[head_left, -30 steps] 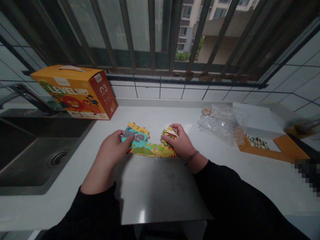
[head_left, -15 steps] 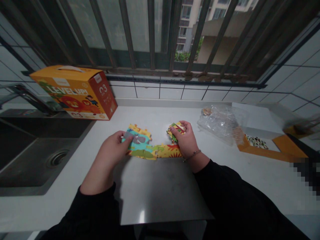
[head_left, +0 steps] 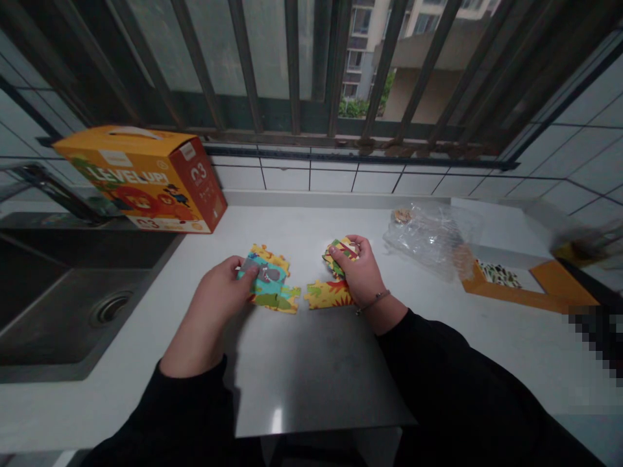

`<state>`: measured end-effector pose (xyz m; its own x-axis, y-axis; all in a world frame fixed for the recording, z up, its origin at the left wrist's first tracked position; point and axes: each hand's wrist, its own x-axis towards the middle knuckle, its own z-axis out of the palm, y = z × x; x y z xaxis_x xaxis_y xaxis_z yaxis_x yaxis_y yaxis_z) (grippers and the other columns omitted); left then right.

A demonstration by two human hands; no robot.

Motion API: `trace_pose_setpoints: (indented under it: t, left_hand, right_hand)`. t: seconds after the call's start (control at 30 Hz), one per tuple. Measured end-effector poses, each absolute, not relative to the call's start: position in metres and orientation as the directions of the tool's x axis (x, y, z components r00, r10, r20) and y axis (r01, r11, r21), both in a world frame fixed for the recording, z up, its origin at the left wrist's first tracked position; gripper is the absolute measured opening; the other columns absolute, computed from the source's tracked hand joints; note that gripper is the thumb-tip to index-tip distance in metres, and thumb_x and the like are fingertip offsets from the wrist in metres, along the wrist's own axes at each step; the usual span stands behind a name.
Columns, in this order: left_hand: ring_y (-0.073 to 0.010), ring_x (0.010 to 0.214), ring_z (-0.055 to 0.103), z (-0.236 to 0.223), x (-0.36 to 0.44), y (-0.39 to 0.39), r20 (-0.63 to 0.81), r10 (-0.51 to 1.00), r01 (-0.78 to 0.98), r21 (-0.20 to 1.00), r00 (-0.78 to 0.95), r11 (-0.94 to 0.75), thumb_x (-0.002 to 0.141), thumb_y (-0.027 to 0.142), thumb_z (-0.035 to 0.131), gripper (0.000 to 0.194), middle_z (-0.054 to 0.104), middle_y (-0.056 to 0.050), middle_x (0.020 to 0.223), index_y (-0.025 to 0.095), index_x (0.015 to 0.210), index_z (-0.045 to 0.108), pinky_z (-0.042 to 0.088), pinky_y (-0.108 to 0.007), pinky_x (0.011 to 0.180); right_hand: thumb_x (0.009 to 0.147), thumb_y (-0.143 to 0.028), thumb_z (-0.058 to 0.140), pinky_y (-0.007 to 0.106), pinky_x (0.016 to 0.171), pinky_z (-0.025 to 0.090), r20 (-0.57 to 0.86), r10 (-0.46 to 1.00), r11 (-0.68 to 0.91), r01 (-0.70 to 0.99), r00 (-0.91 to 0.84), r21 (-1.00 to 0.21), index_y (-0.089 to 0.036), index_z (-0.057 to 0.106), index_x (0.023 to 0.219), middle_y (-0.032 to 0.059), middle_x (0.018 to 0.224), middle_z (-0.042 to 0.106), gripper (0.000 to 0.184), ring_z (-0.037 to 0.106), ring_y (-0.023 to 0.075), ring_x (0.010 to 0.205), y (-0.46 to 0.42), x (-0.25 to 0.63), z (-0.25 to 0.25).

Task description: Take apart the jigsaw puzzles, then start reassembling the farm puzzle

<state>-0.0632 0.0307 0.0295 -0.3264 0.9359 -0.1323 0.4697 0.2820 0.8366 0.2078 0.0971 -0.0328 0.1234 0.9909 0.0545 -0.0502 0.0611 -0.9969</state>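
Puzzle sections (head_left: 273,295) slightly apart between hands (head_left: 217,288)

Joined puzzle pieces (head_left: 269,287): turquoise, yellow, green, grey animal picture. Puzzle strip (head_left: 326,295): yellow, reddish spiky pattern. Piece stack (head_left: 330,261): green, yellow, red, white. Box (head_left: 146,185) orange, red side, white lettering. Counter (head_left: 304,227) white, sink (head_left: 53,324) dark grey, sleeves (head_left: 438,363) black.
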Motion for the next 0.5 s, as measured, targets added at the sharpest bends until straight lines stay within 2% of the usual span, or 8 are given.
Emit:
trace_pose_setpoints:
  t: [0.07, 0.13, 0.2, 0.23, 0.3, 0.4, 0.43, 0.5]
  left_hand:
    - [-0.0268, 0.074, 0.073, 0.031, -0.061, 0.029, -0.121, 0.945, 0.484, 0.834, -0.305, 0.263, 0.082, 0.048, 0.075, 0.025, 0.077, -0.007, 0.080, 0.024, 0.086, 0.071, 0.054, -0.036, 0.068]
    - [-0.0260, 0.077, 0.074, 0.032, -0.056, 0.027, -0.159, 0.971, 0.291, 0.934, -0.177, 0.206, 0.083, 0.051, 0.074, 0.030, 0.081, -0.008, 0.089, 0.024, 0.096, 0.072, 0.056, -0.037, 0.071]
    - [-0.0256, 0.078, 0.075, 0.033, -0.053, 0.026, -0.185, 0.979, 0.136, 0.971, -0.086, 0.195, 0.083, 0.055, 0.074, 0.036, 0.082, -0.008, 0.093, 0.025, 0.103, 0.072, 0.057, -0.037, 0.072]
    - [-0.0255, 0.077, 0.074, 0.032, -0.052, 0.027, -0.196, 0.977, 0.159, 0.965, -0.088, 0.208, 0.083, 0.055, 0.073, 0.035, 0.081, -0.007, 0.090, 0.025, 0.101, 0.072, 0.056, -0.036, 0.071]
    - [-0.0255, 0.071, 0.070, 0.031, -0.054, 0.029, -0.182, 0.967, 0.397, 0.886, -0.176, 0.239, 0.084, 0.052, 0.069, 0.028, 0.076, -0.006, 0.077, 0.025, 0.088, 0.072, 0.050, -0.034, 0.065]
    - [-0.0257, 0.066, 0.062, 0.028, -0.057, 0.032, -0.079, 0.952, 0.743, 0.607, -0.296, 0.281, 0.083, 0.044, 0.066, 0.027, 0.064, -0.006, 0.061, 0.025, 0.065, 0.062, 0.039, -0.034, 0.060]
    - [-0.0253, 0.065, 0.061, 0.028, -0.057, 0.032, -0.078, 0.955, 0.758, 0.591, -0.286, 0.275, 0.084, 0.045, 0.065, 0.029, 0.063, -0.006, 0.060, 0.025, 0.063, 0.060, 0.037, -0.034, 0.060]
    - [-0.0240, 0.063, 0.061, 0.029, -0.055, 0.030, -0.143, 0.970, 0.640, 0.731, -0.196, 0.237, 0.089, 0.054, 0.060, 0.034, 0.066, -0.005, 0.065, 0.025, 0.073, 0.064, 0.039, -0.033, 0.060]
  right_hand:
    - [0.076, -0.057, 0.090, 0.041, 0.090, 0.064, 0.055, 0.991, 0.061, -0.045, 0.120, -0.997, -0.027, 0.051, 0.122, 0.0061, 0.115, 0.074, 0.068, 0.077, 0.0230, 0.097, 0.097, 0.208, -0.033]
    - [0.077, -0.057, 0.090, 0.041, 0.089, 0.064, 0.055, 0.992, 0.059, -0.033, 0.115, -0.998, -0.027, 0.051, 0.123, 0.0067, 0.116, 0.074, 0.067, 0.077, 0.0231, 0.097, 0.096, 0.208, -0.033]
    - [0.079, -0.057, 0.088, 0.041, 0.088, 0.065, 0.058, 0.992, 0.060, -0.017, 0.109, -0.998, -0.027, 0.050, 0.124, 0.0068, 0.115, 0.073, 0.066, 0.077, 0.0234, 0.096, 0.096, 0.208, -0.033]
    - [0.079, -0.057, 0.088, 0.040, 0.087, 0.065, 0.060, 0.992, 0.062, -0.014, 0.107, -0.998, -0.027, 0.050, 0.124, 0.0068, 0.115, 0.073, 0.066, 0.077, 0.0236, 0.096, 0.096, 0.208, -0.033]
    - [0.080, -0.056, 0.087, 0.040, 0.087, 0.065, 0.061, 0.993, 0.063, -0.019, 0.101, -0.998, -0.027, 0.050, 0.123, 0.0068, 0.115, 0.073, 0.065, 0.077, 0.0236, 0.097, 0.096, 0.208, -0.034]
    - [0.077, -0.055, 0.089, 0.040, 0.088, 0.064, 0.047, 0.994, 0.053, -0.051, 0.101, -0.997, -0.027, 0.051, 0.123, 0.0063, 0.115, 0.073, 0.066, 0.077, 0.0231, 0.096, 0.097, 0.207, -0.035]
    - [0.076, -0.055, 0.090, 0.040, 0.088, 0.064, 0.041, 0.994, 0.048, -0.063, 0.102, -0.997, -0.027, 0.051, 0.123, 0.0062, 0.115, 0.073, 0.067, 0.077, 0.0229, 0.096, 0.097, 0.207, -0.035]
    - [0.075, -0.055, 0.091, 0.040, 0.087, 0.064, 0.031, 0.994, 0.039, -0.082, 0.102, -0.996, -0.026, 0.052, 0.123, 0.0059, 0.115, 0.073, 0.068, 0.077, 0.0227, 0.094, 0.097, 0.207, -0.036]
